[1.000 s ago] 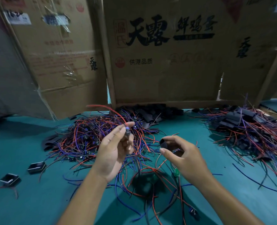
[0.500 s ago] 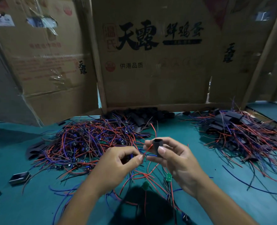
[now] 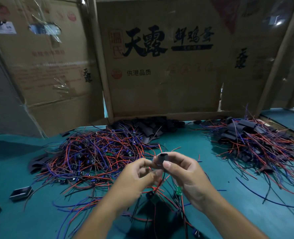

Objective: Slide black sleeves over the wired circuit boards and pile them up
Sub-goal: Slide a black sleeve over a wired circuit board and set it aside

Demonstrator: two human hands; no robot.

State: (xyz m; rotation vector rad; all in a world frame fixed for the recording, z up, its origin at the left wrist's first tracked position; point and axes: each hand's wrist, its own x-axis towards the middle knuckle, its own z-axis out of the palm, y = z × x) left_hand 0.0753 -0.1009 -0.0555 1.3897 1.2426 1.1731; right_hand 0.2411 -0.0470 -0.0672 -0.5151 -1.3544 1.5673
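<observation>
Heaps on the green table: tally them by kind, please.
Heap of bare wired boards: 1
Heap of empty black sleeves: 1
Heap of sleeved boards: 1
Total: 3 heaps

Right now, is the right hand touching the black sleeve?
Touching. The head view shows the right hand pinching the black sleeve, thumb on its near face and fingers curled behind it, with no gap visible.
</observation>
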